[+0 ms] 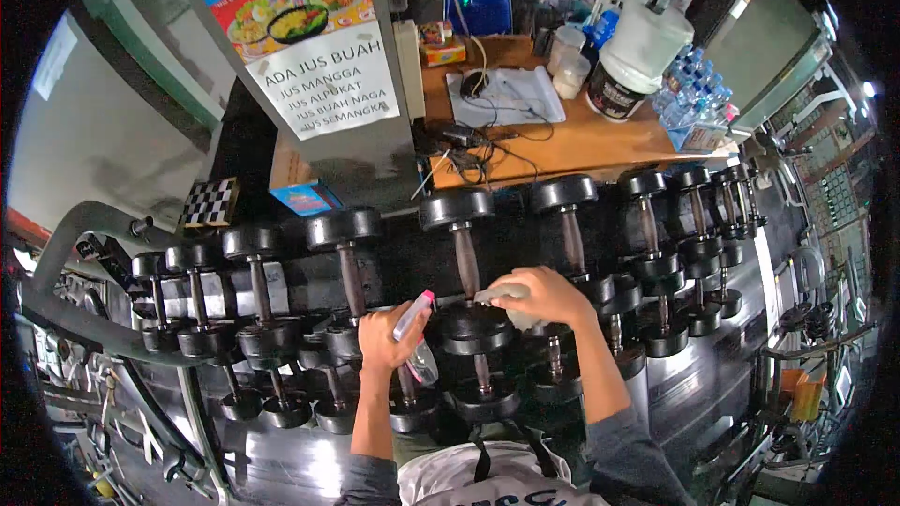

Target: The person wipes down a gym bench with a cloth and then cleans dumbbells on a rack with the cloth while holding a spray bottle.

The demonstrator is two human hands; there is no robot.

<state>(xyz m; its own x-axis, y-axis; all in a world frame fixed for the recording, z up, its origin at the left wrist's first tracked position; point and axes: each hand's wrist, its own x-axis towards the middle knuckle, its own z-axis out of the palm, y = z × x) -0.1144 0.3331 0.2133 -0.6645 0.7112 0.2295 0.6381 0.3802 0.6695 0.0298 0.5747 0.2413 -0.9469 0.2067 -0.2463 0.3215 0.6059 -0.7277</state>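
Note:
Closed round a clear spray bottle (pixel 424 363) with a pink tip is my left hand (pixel 386 337), in front of the dumbbell rack. A pale cloth (pixel 520 317) is bunched in my closed right hand (pixel 544 294), which is beside the handle of a black dumbbell (pixel 466 262) and just above its near head. Whether the cloth touches the dumbbell I cannot tell. Several more dumbbells stand in two rows to both sides, one of them (pixel 350 276) just beyond my left hand.
Behind the rack, a wooden table (pixel 562 145) holds cables (pixel 469 155), a white bucket (pixel 619 84) and plastic bottles (pixel 692 89). A pillar with a food poster (pixel 300 19) rises at the back left. Metal frame bars (pixel 56 290) curve at the left.

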